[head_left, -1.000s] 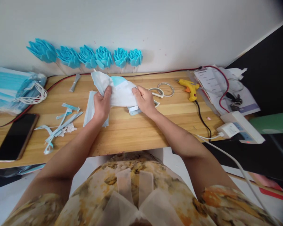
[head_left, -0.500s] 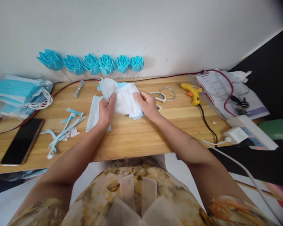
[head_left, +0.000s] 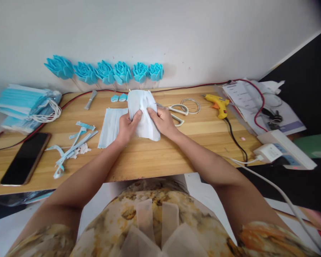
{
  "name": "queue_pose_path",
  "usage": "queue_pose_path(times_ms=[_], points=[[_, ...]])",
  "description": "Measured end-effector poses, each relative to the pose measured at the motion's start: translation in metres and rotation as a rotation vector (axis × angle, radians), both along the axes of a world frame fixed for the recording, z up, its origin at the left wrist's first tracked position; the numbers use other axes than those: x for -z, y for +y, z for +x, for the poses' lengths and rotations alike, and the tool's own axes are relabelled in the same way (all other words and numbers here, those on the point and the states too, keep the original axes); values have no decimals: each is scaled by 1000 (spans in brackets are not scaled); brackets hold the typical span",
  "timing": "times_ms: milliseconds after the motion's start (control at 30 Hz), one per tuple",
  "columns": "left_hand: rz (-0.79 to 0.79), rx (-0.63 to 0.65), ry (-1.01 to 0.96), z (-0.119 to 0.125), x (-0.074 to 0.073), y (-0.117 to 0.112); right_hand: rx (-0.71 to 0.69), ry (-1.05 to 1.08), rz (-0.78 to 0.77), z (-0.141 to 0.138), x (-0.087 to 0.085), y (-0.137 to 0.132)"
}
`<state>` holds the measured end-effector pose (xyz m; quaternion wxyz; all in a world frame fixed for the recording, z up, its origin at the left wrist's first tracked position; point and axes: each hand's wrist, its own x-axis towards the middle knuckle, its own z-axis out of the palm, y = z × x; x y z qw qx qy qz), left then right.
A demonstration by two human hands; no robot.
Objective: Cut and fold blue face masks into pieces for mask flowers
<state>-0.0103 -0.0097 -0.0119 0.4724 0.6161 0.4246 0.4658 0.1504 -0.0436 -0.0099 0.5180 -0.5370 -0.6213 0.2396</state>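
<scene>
Phone [head_left: 25, 159], blue strips [head_left: 77, 147], flat mask [head_left: 109, 128] on the worktop [head_left: 149, 162] at left; our left hand [head_left: 128, 125] and right hand [head_left: 163, 122] pinch a white sheet [head_left: 144, 125] between them, above it; scissors [head_left: 187, 111] lie just beside our right hand, glue gun [head_left: 217, 104] farther right.

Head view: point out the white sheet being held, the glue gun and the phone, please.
White sheet [head_left: 144, 123], head view: on its creased middle.
Glue gun [head_left: 218, 102], head view: on its yellow body.
Phone [head_left: 25, 159], head view: on its dark screen.
</scene>
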Motion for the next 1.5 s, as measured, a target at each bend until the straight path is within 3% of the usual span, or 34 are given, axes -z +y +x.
queue_pose_path(times_ms=[133,300,400,667,800,1067,1367,1500], points=[[33,5,27,1,-2,0,-59,-29,-2,-2,-2,-2],[7,-84,18,-3,-13,6,104,53,66,13,-6,3],[-13,-77,18,-5,-15,8,107,81,58,17,-8,5],[-28,-57,4,-5,-10,6,43,194,31,19,-11,6],[-78,65,30,-7,-10,6,69,154,51,25,-6,10],[-108,66,-191,-7,-2,17,58,80,17,18,-2,8],[25,-123,11,-5,-2,14,20,-22,10,6,-2,3],[87,-52,45,2,1,6,-16,-73,-15,-2,1,0]])
